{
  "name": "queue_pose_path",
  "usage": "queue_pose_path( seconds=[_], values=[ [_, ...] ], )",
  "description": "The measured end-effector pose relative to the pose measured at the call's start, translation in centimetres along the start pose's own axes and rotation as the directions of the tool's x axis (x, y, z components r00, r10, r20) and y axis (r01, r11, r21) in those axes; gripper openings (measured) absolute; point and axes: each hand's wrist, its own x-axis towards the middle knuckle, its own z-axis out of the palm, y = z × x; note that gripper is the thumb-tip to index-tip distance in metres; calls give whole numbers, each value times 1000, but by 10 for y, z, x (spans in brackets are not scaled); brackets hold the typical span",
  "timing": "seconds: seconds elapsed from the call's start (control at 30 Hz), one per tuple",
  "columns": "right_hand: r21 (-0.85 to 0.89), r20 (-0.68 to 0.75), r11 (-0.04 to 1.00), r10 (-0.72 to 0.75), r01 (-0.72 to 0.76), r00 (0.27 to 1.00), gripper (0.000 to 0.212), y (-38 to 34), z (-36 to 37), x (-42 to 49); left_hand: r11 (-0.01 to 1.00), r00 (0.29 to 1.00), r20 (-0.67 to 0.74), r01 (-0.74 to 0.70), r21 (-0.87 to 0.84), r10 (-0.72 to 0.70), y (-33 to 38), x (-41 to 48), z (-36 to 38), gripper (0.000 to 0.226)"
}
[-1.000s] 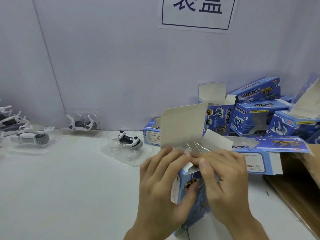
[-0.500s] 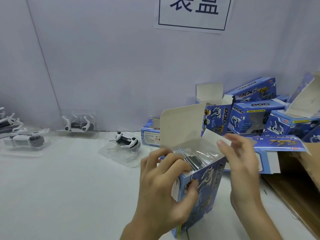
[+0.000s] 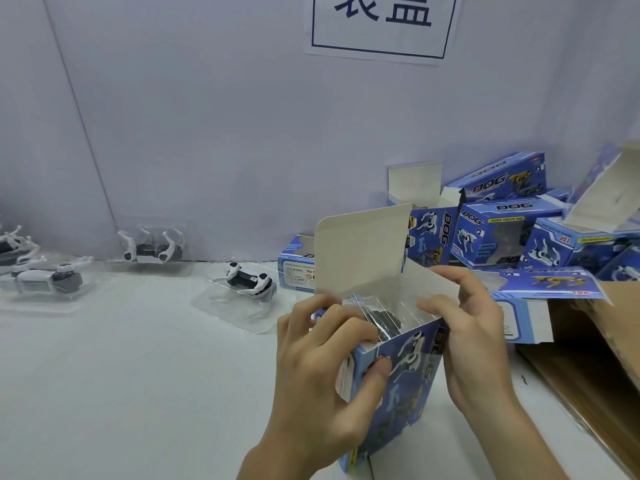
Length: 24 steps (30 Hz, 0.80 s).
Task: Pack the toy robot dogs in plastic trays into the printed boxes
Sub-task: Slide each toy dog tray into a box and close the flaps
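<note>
— Where's our box [image 3: 398, 382]?
— Lower centre of the frame, upright. Our left hand [image 3: 322, 368] curls round it, and our right hand [image 3: 474, 334] pinches its right edge.
— The tray [image 3: 379, 308]?
— Inside, at the mouth. Thin, springy plastic, we reckon, so we hold the card.

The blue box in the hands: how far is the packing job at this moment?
Done: a tray with a dog sits inside the blue box. In hand: left hand and right hand grip the box; its top flap stands open. Left: close it, then pack at least three trayed dogs waiting on the table. Piled boxes: contents unclear.
</note>
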Motion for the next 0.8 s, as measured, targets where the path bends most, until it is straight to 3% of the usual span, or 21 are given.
queue_pose_path(
  seconds=[0.1, 0.23, 0.37, 0.43, 0.5, 0.6, 0.67, 0.8],
  values=[
    [-106, 128, 985, -123, 137, 984, 12, -4, -4, -4, 998, 999, 20, 50, -44, -49, -2, -1, -3, 13],
    [-213, 188, 947, -204, 242, 961, 40, -7, -11, -1, 992, 996, 30, 85, -94, -83, -1, -1, -8, 12],
    [-224, 202, 943, -200, 244, 959, 38, -5, -17, 7, 978, 992, 49, 127, -165, -120, 1, 0, -12, 12],
    [-109, 190, 986, -107, 129, 976, 28, -5, -18, 8, 968, 989, 62, 144, -205, -134, 2, 1, -13, 12],
    [107, 255, 987, 89, -119, 963, 13, -5, -19, 8, 955, 986, 71, 166, -247, -153, 2, 2, -13, 12],
    [234, 411, 862, 331, -449, 850, 43, -1, -21, 6, 931, 978, 91, 206, -300, -187, 2, 1, -14, 14],
    [239, 429, 826, 381, -510, 819, 49, 1, -22, 5, 926, 977, 103, 212, -311, -189, 1, 1, -14, 13],
    [242, 430, 835, 365, -495, 826, 53, 2, -22, 8, 925, 975, 106, 218, -312, -195, 2, 2, -12, 14]
  ],
)
